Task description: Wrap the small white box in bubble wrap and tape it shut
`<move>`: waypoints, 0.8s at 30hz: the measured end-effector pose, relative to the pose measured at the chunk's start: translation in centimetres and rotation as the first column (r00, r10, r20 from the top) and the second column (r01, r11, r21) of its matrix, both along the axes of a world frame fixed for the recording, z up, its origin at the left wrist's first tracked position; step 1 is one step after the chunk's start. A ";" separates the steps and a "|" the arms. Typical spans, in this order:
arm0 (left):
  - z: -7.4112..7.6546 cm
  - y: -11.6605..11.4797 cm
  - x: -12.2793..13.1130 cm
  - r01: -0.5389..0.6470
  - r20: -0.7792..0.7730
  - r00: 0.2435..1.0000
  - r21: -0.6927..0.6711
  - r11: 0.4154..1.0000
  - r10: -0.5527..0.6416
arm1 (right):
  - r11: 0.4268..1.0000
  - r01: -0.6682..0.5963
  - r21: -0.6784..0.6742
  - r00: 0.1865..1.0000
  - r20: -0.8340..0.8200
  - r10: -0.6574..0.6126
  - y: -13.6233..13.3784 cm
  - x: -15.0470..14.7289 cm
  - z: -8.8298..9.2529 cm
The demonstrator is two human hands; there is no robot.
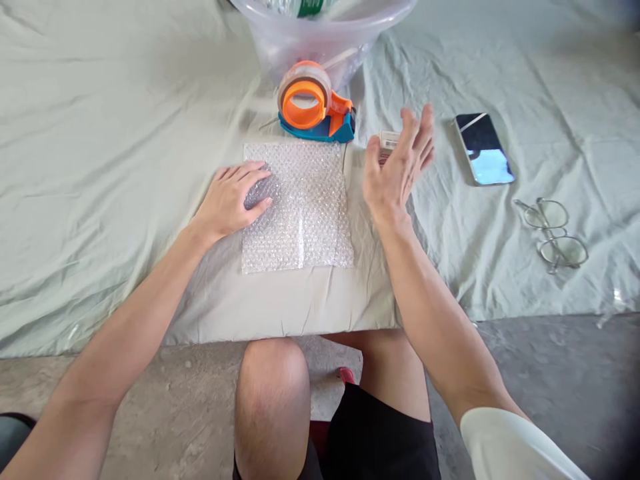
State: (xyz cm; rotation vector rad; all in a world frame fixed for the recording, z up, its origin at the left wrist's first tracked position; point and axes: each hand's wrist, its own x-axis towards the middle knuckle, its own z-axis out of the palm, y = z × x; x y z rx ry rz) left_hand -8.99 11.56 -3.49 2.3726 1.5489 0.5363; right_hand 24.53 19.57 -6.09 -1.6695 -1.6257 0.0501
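Observation:
A square piece of bubble wrap (pixel 305 213) lies flat before me near the table's front edge. My left hand (pixel 233 197) rests on its left side, fingers spread and nothing held. To the right of the wrap, my right hand (pixel 397 163) hovers with its fingers stretched apart. Behind that hand is a small white box with a printed label (pixel 389 140), mostly hidden by the thumb and fingers; I see no grip on it. Just beyond the wrap stands an orange and blue tape dispenser (pixel 316 127) carrying a roll of tape.
A translucent plastic bin (pixel 320 40) with bottles inside stands behind the dispenser. A smartphone (pixel 484 149) and a pair of glasses (pixel 556 233) lie to the right. Wrinkled pale green cloth (pixel 125 133) covers the table, whose front edge is above my knees.

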 end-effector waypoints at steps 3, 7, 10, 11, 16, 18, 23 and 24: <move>0.0 0.0 0.0 -0.001 0.004 1.000 0.003 1.000 0.001 | 0.994 -0.052 -0.097 0.996 -0.078 0.044 0.9 0.4 -1.4; -0.1 0.0 -0.1 -0.011 0.020 1.000 0.012 1.000 0.011 | 0.993 -0.092 -0.077 0.993 -0.087 0.085 1.7 1.0 -2.8; -0.1 0.0 -0.2 -0.016 0.031 0.999 0.009 1.000 0.016 | 0.991 -0.128 -0.026 0.981 -0.150 0.122 2.3 1.8 -3.5; -0.2 0.0 -0.2 -0.016 0.032 0.999 0.008 1.000 0.015 | 0.991 -0.135 -0.004 0.976 -0.176 0.132 2.5 2.0 -3.7; -0.2 0.1 -0.3 -0.017 0.037 0.999 0.015 1.000 0.017 | 0.999 -0.043 -0.005 0.982 -0.187 0.041 2.9 2.5 -4.3; -0.2 0.1 -0.2 -0.020 0.038 0.999 0.019 1.000 0.020 | 0.997 -0.015 -0.073 0.988 -0.152 0.004 2.7 2.3 -3.9; -0.1 0.0 0.1 -0.030 0.020 0.999 0.035 0.999 0.029 | 0.997 0.035 -0.068 0.993 -0.108 -0.042 1.1 0.9 -0.9; -0.1 0.0 0.1 -0.034 0.014 0.999 0.037 0.999 0.034 | 1.000 0.006 -0.007 0.993 -0.117 -0.007 0.6 0.4 -0.2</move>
